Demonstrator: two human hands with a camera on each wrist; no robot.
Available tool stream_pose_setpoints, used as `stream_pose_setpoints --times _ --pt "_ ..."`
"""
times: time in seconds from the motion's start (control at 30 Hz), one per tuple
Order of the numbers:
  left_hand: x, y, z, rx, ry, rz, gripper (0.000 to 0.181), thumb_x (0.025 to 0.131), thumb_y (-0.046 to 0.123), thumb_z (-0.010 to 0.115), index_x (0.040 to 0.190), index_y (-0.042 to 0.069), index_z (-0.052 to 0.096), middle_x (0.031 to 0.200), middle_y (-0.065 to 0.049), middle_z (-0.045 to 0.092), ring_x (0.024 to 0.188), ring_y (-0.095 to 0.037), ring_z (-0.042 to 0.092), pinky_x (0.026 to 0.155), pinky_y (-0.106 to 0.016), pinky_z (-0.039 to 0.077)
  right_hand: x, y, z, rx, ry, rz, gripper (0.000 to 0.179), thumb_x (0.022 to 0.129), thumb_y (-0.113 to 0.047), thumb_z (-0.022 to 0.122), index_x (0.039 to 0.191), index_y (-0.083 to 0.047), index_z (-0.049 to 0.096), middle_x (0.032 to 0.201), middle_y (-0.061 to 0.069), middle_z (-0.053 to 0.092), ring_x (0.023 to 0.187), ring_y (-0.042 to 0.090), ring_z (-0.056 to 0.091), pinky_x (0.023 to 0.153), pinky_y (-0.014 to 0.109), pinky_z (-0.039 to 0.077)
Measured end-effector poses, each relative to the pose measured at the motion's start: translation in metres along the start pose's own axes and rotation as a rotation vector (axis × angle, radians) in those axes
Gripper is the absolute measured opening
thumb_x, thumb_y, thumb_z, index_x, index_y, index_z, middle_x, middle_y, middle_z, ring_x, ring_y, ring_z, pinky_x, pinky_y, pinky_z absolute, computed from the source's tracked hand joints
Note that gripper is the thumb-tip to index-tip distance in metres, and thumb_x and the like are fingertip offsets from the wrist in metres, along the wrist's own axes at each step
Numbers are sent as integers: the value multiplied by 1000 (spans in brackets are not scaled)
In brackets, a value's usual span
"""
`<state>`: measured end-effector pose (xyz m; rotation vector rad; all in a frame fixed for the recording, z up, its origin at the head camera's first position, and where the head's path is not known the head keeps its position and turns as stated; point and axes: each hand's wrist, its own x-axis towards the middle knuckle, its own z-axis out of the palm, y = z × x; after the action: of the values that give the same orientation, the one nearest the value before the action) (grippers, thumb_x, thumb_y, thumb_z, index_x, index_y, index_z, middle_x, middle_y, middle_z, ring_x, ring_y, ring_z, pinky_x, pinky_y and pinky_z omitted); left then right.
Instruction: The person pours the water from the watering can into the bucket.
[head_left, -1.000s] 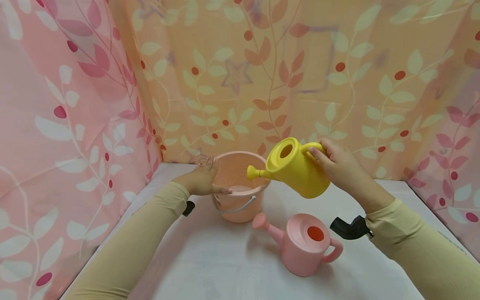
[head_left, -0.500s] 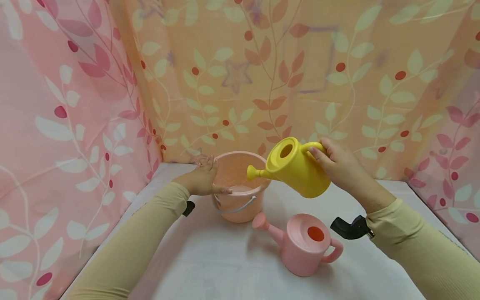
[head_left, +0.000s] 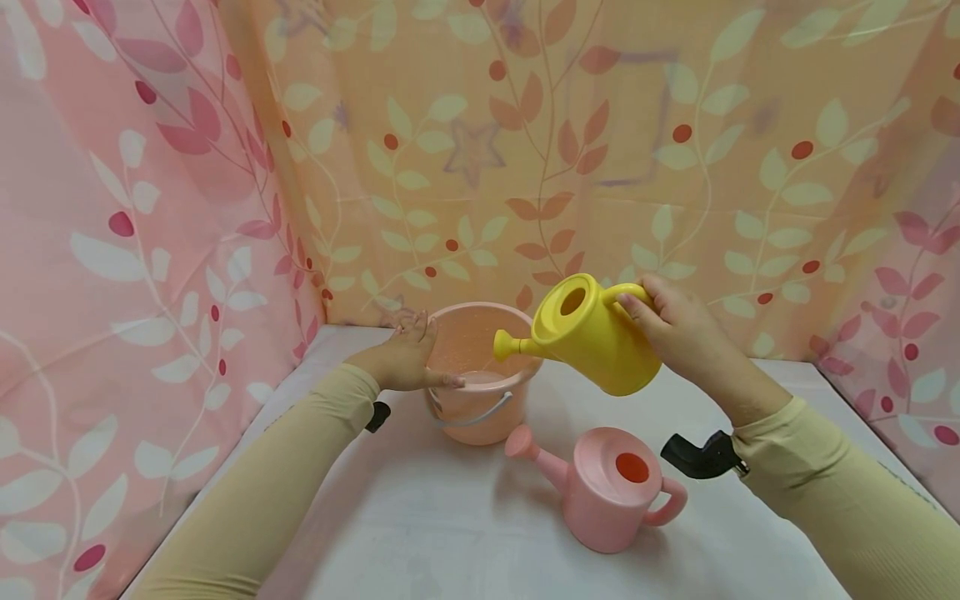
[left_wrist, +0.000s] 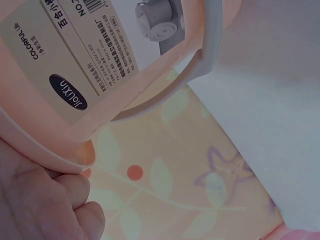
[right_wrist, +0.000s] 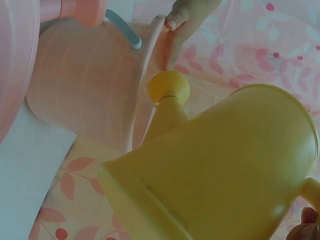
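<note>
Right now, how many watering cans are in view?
2: a yellow plastic watering can, held in the right hand and tilted toward the round peach plastic bucket; and a pink plastic watering can, upright on the white tabletop.

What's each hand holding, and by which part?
Right hand: yellow watering can, by its handle. Left hand: peach bucket, by its rim.

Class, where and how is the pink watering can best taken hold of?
Probably by its loop handle, coming from the person's right: the pink watering can stands upright, its spout points left toward the bucket, and the handle juts out on the opposite side.
</note>
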<state>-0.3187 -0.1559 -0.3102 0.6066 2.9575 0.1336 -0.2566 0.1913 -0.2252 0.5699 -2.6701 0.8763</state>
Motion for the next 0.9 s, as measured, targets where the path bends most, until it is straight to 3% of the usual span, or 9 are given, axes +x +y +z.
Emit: stream_pose_setpoints --times 0.9 --pt "-2 2 -1 -21 -4 3 120 71 78 45 144 -6 1 148 -28 -4 136 -39 -5 108 -52 10 0 -2 -1 -10 5 -7 32 96 -36 43 95 -5 51 75 9 47 72 24 46 60 32 41"
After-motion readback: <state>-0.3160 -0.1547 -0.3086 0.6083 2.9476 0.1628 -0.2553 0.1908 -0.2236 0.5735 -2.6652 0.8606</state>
